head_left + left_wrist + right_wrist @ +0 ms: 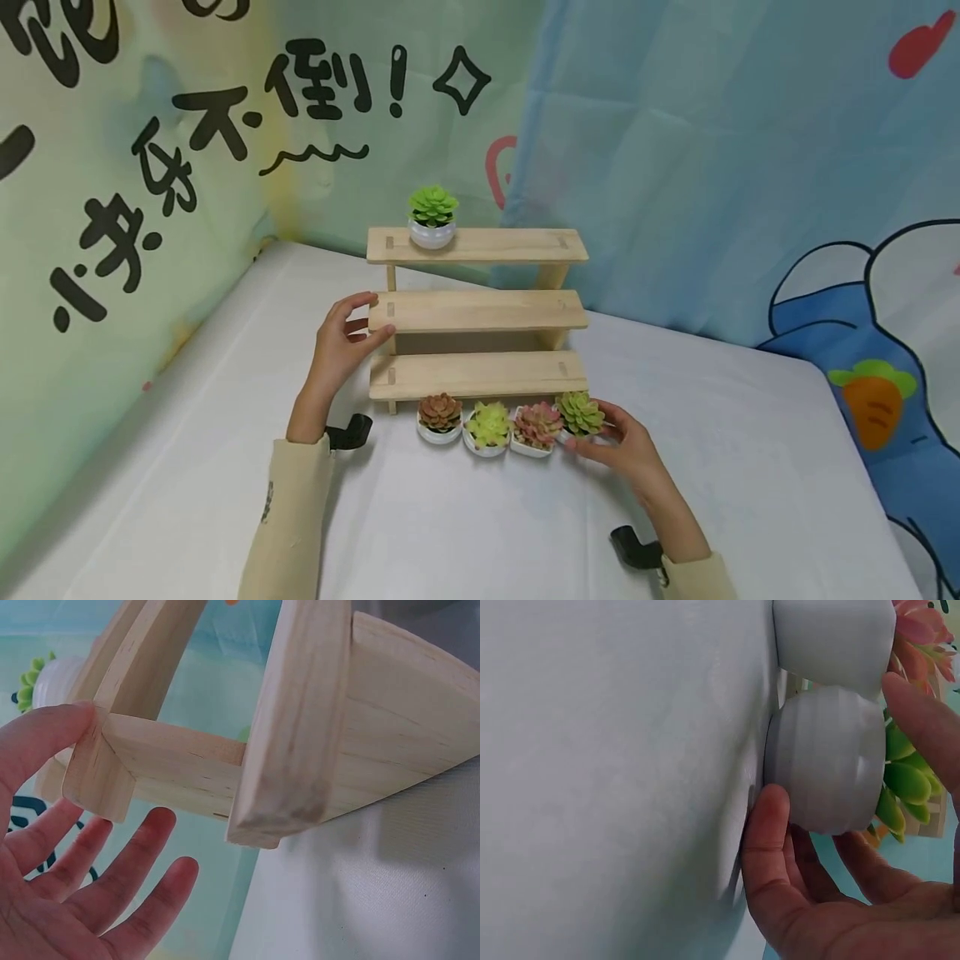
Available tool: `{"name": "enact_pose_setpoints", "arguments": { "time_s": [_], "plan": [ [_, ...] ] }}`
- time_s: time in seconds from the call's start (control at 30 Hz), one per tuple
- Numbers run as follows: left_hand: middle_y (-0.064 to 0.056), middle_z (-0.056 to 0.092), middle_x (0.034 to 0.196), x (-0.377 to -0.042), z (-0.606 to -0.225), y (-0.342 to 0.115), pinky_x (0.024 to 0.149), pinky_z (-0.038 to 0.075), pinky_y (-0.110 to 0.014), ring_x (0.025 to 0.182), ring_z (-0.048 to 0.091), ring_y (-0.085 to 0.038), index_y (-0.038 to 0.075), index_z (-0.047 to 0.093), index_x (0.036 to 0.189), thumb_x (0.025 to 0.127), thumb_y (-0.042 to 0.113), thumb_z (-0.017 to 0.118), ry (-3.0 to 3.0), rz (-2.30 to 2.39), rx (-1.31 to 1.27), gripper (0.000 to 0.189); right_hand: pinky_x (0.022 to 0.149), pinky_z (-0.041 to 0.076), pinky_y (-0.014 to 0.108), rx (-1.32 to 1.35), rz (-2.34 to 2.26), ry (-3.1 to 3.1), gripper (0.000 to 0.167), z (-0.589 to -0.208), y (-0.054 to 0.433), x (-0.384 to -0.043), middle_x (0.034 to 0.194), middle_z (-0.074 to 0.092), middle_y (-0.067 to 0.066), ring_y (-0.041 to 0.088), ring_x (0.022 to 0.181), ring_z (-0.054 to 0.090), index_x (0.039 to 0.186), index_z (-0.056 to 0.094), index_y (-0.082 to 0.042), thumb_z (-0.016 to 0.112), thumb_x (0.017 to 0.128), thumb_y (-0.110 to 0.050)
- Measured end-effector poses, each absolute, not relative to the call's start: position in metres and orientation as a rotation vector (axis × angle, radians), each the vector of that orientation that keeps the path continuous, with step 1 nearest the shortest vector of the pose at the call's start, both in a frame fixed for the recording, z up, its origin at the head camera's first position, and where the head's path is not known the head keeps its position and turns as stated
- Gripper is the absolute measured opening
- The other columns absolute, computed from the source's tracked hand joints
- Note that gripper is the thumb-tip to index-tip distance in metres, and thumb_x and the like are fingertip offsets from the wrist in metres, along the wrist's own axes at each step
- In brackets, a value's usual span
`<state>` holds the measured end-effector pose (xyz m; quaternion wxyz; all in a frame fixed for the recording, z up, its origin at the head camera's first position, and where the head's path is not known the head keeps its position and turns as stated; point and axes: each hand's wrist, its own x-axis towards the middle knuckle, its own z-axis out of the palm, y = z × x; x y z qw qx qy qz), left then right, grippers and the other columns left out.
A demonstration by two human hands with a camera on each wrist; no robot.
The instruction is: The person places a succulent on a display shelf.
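Observation:
A three-tier wooden shelf [480, 312] stands on the white table. With thumb and index finger, my left hand [337, 350] grips the left end of its middle board; the other fingers are spread in the left wrist view. My right hand [626, 450] holds a green succulent [579, 412] by its round white pot [829, 761], thumb on one side and fingers on the other. The pot still rests on the table. Left of it, a pink succulent [537, 425], a yellow-green succulent [488, 425] and a brownish-red succulent [440, 413] stand in a row before the bottom board.
A bright green succulent [432, 217] in a white pot sits on the left part of the top board. Behind the table [465, 533] hang a green printed cloth [322, 200] and a blue one [675, 167]. Black wrist mounts [348, 432] are on both arms.

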<state>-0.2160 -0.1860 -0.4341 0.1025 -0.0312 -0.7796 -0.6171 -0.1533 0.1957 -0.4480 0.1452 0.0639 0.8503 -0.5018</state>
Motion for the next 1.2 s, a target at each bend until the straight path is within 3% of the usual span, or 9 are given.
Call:
{"name": "enact_pose_setpoints", "arguments": {
  "time_s": [0.47,0.63,0.83,1.2],
  "plan": [
    [-0.019,0.045,0.14,-0.217,-0.437,-0.183,0.097,0.047,-0.051,0.117,0.056,-0.042,-0.001,0.05,0.136,0.086,0.006,0.074,-2.294,-1.821,-0.09,0.055,0.106,0.032,0.059,0.139,-1.404,2.484,0.08,-0.455,0.195,-0.163,0.14,0.043,0.029,0.041,0.128,0.04,0.144,0.036,0.005,0.081,0.081,-0.013],
    [-0.018,0.045,0.14,-0.217,-0.436,-0.185,0.096,0.047,-0.051,0.116,0.057,-0.041,0.0,0.051,0.136,0.087,0.006,0.074,-2.298,-1.815,-0.084,0.055,0.106,0.033,0.058,0.157,-1.416,2.484,0.08,-0.455,0.193,-0.161,0.14,0.043,0.029,0.041,0.129,0.04,0.145,0.035,0.005,0.08,0.081,-0.013],
    [-0.019,0.045,0.14,-0.217,-0.435,-0.185,0.097,0.047,-0.051,0.116,0.056,-0.042,0.0,0.051,0.135,0.087,0.007,0.074,-2.305,-1.802,-0.084,0.054,0.098,0.04,0.05,0.201,-1.443,2.492,0.077,-0.452,0.192,-0.158,0.138,0.045,0.028,0.039,0.124,0.044,0.146,0.035,0.005,0.077,0.083,-0.01],
    [-0.019,0.045,0.14,-0.217,-0.436,-0.186,0.097,0.047,-0.051,0.117,0.056,-0.042,0.0,0.051,0.135,0.088,0.007,0.073,-2.301,-1.812,-0.093,0.053,0.094,0.043,0.045,0.191,-1.404,2.512,0.083,-0.432,0.197,-0.153,0.141,0.044,0.026,0.036,0.122,0.046,0.149,0.029,0.002,0.077,0.086,-0.021]
  ]
}}
